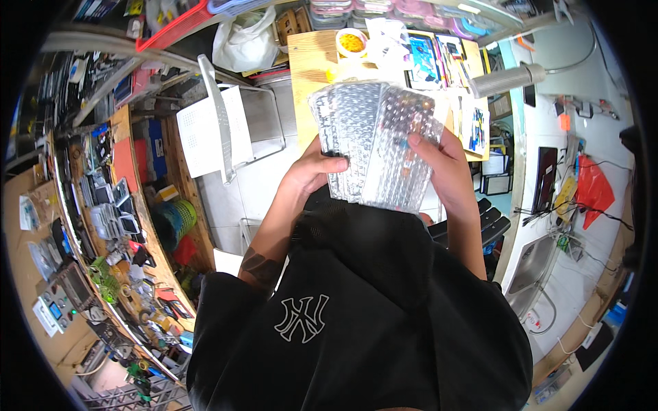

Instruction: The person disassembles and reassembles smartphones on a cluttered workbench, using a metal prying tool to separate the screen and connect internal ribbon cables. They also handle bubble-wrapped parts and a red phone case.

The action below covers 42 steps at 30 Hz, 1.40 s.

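Flat, rectangular packages in clear bubble wrap are fanned out in front of my chest. My left hand (314, 170) is closed on the left edge of a bubble-wrapped stack (351, 127), its thumb lying across the front. On the right, another bubble-wrapped package (403, 154) overlaps that stack, and my right hand (444, 156) grips its right edge with the thumb on top. Glare on the plastic hides what is wrapped inside. The fingers behind the packages are out of sight.
Beyond the packages is a wooden table (308, 58) with a bowl of yellow food (352, 43) and a tray of tools (473, 127). A white chair (212, 130) stands at the left, near cluttered shelves (123, 219). A sink (531, 267) is at the right.
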Motion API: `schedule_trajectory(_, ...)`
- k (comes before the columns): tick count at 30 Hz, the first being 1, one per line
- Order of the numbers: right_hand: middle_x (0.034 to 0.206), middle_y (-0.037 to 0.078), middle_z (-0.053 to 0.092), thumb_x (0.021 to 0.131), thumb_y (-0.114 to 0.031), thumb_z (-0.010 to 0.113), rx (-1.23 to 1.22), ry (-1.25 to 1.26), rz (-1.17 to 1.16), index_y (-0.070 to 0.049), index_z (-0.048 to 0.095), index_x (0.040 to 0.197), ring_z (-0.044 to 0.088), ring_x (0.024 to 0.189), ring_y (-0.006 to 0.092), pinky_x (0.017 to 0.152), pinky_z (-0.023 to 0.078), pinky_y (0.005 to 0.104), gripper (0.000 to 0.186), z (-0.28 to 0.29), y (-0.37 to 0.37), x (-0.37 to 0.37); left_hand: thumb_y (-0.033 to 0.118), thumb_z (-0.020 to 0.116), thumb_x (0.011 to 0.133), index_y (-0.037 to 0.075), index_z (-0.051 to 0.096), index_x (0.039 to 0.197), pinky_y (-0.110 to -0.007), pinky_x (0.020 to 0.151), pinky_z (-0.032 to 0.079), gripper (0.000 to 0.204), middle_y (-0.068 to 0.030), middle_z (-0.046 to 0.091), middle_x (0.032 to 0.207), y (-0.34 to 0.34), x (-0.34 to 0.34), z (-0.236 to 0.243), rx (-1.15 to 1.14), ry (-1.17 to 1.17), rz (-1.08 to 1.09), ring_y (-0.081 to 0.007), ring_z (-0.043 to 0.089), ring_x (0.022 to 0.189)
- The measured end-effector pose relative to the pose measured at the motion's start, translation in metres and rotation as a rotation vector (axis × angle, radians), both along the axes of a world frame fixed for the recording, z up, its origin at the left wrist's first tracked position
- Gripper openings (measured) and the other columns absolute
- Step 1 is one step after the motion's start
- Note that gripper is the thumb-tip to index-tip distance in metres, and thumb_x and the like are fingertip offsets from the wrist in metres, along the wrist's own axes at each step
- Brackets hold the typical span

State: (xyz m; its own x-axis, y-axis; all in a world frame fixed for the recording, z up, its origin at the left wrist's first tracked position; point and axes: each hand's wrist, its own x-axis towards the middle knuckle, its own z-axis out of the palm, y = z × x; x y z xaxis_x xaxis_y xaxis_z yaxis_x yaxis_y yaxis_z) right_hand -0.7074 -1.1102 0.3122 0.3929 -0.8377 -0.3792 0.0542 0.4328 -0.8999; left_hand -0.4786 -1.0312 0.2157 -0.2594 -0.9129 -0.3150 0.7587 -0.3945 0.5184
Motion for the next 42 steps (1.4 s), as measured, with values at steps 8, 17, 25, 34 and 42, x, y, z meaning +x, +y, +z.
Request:
schedule_trajectory(8,0.118,0.006,0.071,0.093,-0.005,0.071,0.122,-0.146,-0.27,-0.001,0.063,0.132,0.066,0.104,0.0125,0.091,0.052,0.0302,0.04,0.012,0.01,0.058,0.005,0.084,0.074,-0.002,0.044,0.147,-0.041,0.106,0.05,0.084,-0.0157,0.065,0.131,0.015,0.064,0.036,-0.067,-0.103,0.107,-0.0262,0.064,0.121)
schedule_trajectory(17,0.101,0.006,0.077,0.089,-0.012,0.08,-0.123,0.076,-0.214,-0.001,0.073,0.117,0.07,0.085,0.0111,0.077,0.054,0.0265,0.03,0.016,0.04,0.078,0.002,0.079,0.082,-0.001,0.043,0.148,-0.04,0.102,0.051,0.075,-0.013,0.065,0.129,0.019,0.091,0.05,-0.04,-0.09,0.059,-0.0232,0.064,0.118)
schedule_trajectory(25,0.108,0.006,0.075,0.089,-0.011,0.079,0.066,0.0,-0.175,-0.001,0.068,0.123,0.07,0.093,0.0138,0.085,0.055,0.0312,0.037,0.002,0.059,0.082,0.008,0.08,0.079,-0.002,0.05,0.143,-0.038,0.106,0.049,0.071,-0.0139,0.068,0.129,0.022,0.091,0.055,-0.036,-0.126,0.023,-0.0245,0.066,0.119)
schedule_trajectory(34,0.121,0.01,0.071,0.091,-0.006,0.075,0.026,0.025,-0.223,0.001,0.058,0.135,0.068,0.109,0.0175,0.098,0.053,0.0341,0.048,0.006,0.088,0.086,0.002,0.075,0.086,-0.002,0.041,0.15,-0.041,0.11,0.047,0.073,-0.0151,0.061,0.138,0.035,0.096,0.043,-0.055,-0.123,-0.093,-0.0254,0.061,0.127)
schedule_trajectory(42,0.119,0.013,0.072,0.085,-0.005,0.08,0.143,-0.18,-0.172,0.002,0.058,0.134,0.072,0.101,0.0219,0.09,0.058,0.0363,0.055,0.013,0.089,0.068,0.003,0.071,0.09,0.0,0.042,0.151,-0.038,0.111,0.045,0.067,-0.0134,0.061,0.139,0.04,0.1,0.045,-0.072,0.055,-0.128,-0.0237,0.06,0.128)
